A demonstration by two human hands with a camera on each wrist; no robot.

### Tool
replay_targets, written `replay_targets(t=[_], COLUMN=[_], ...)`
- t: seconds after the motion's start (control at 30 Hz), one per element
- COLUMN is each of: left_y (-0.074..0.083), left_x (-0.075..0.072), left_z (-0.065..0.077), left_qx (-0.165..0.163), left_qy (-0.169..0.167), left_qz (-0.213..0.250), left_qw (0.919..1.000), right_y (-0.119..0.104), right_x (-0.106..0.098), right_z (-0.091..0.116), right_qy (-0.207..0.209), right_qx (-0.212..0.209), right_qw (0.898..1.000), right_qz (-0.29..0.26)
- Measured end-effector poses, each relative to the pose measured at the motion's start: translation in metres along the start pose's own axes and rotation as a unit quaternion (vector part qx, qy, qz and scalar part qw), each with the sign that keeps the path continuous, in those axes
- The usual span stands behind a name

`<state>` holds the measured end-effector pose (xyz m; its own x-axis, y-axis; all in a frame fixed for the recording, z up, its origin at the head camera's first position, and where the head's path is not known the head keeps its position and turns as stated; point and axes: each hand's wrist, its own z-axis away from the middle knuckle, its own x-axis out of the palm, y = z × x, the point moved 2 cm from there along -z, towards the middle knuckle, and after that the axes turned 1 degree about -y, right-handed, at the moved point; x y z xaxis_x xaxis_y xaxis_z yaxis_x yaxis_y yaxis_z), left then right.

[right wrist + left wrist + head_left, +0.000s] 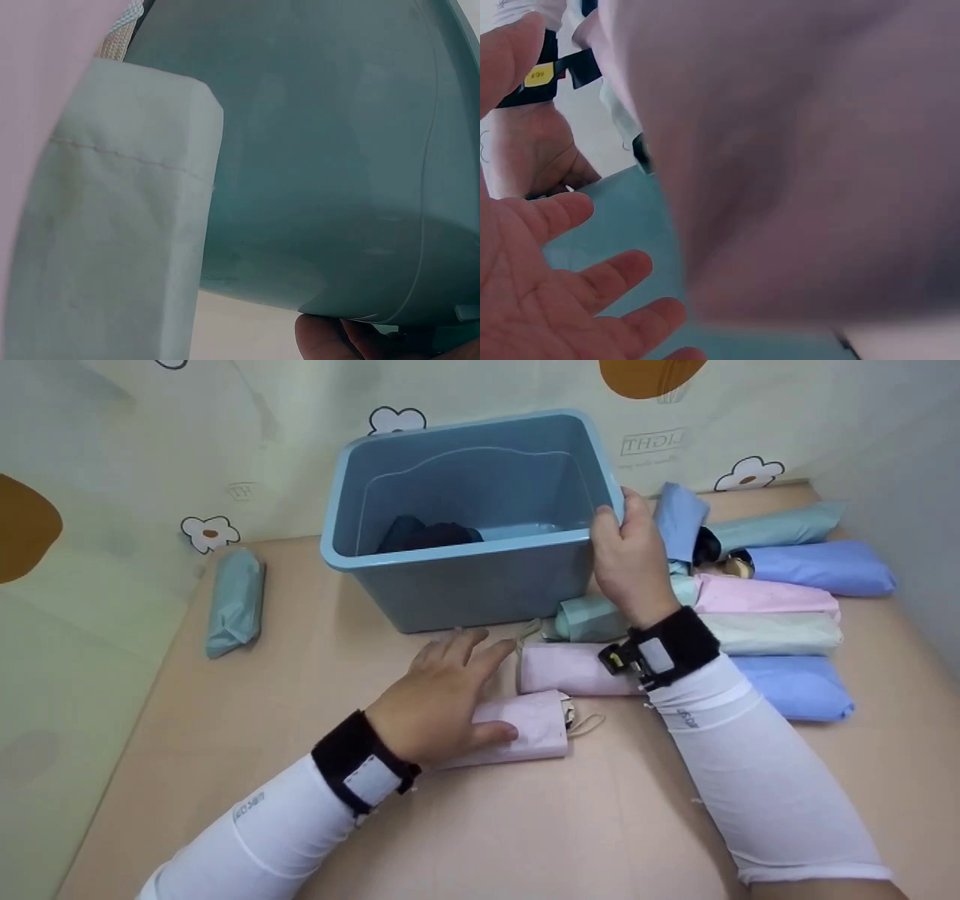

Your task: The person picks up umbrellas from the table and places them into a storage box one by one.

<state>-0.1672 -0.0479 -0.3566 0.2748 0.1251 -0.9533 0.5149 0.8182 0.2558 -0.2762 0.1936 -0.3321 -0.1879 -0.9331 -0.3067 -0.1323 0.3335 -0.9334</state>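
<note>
My right hand [634, 559] grips the right end of the rim of a blue-grey plastic bin [480, 592], which tilts so that its inside shows. Dark folded things [435, 535] lie at the bottom of it. In front of the bin my left hand [439, 701] spreads its fingers over a pale pink folded umbrella in a sleeve [532, 727], covering its left part; a cord loop sticks out at the other end. In the left wrist view the umbrella's pink cloth [802, 165] fills much of the picture beside the straight fingers [619, 277].
Another pale pink umbrella [570, 669] lies just behind, partly under my right wrist. Several more sleeved umbrellas, among them a blue one [821, 566] and a bright pink one [765, 596], are heaped at the right. A green one [236, 600] lies alone at the left, near the patterned curtain [112, 457].
</note>
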Motion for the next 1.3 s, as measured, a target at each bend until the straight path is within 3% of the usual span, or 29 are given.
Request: replay_targets(t=[0.23, 1.3], left_y=[0.001, -0.001], left_x=[0.015, 0.034], left_z=[-0.001, -0.006], left_qx=[-0.016, 0.026], left_qy=[-0.039, -0.043], left_qz=[0.008, 0.022], left_qw=[0.9991, 0.9985], right_y=[0.000, 0.000], right_x=[0.000, 0.000], right_z=[0.000, -0.001], right_qy=[-0.003, 0.011], right_qx=[0.005, 0.003], right_qw=[1.000, 1.000], right_qz=[0.005, 0.011])
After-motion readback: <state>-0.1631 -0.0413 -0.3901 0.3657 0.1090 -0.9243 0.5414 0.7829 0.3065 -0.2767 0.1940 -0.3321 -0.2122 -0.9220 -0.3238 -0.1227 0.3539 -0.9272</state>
